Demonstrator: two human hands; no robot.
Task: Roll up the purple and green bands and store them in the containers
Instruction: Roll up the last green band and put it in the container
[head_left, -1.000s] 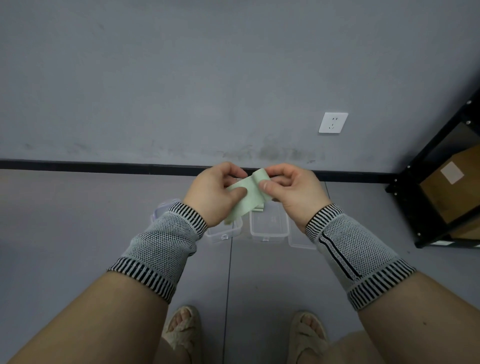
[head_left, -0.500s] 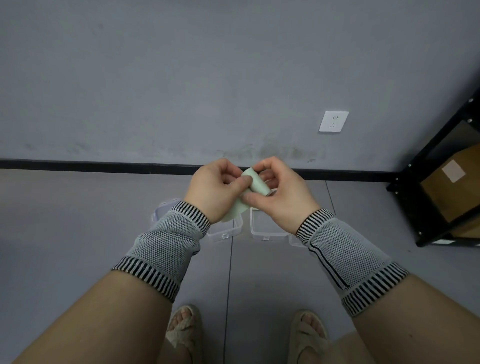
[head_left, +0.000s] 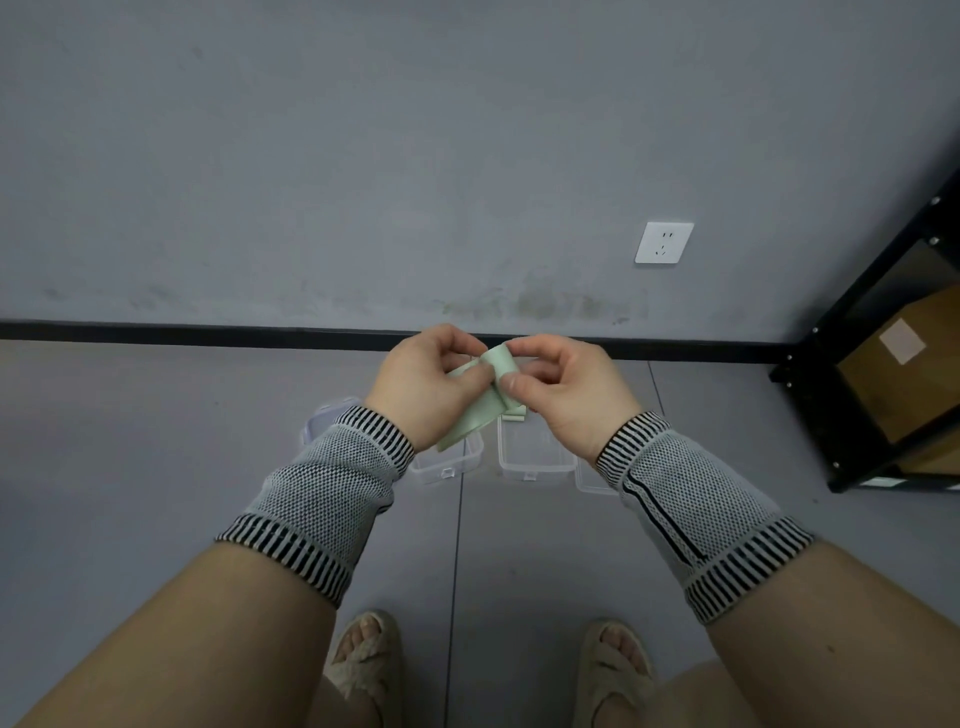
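Observation:
A pale green band (head_left: 485, 400) is held in the air between both hands, its upper end curled into a small roll and its loose tail hanging down to the left. My left hand (head_left: 428, 387) pinches the band with thumb and fingers. My right hand (head_left: 563, 389) pinches the rolled end from the right. Below them on the floor stand clear plastic containers: one (head_left: 447, 465) under the left hand, one (head_left: 535, 457) in the middle, and a third (head_left: 592, 480) mostly hidden by my right wrist. No purple band shows.
A clear lid or box edge (head_left: 324, 421) peeks out left of my left wrist. A black metal shelf (head_left: 852, 395) with a cardboard box (head_left: 904, 364) stands at the right. A white wall socket (head_left: 664, 242) sits above the black skirting. My sandalled feet are at the bottom.
The hands came close together half a second ago and have parted slightly. The green band's upper end is now curled over into a roll, and less of the flat strip shows.

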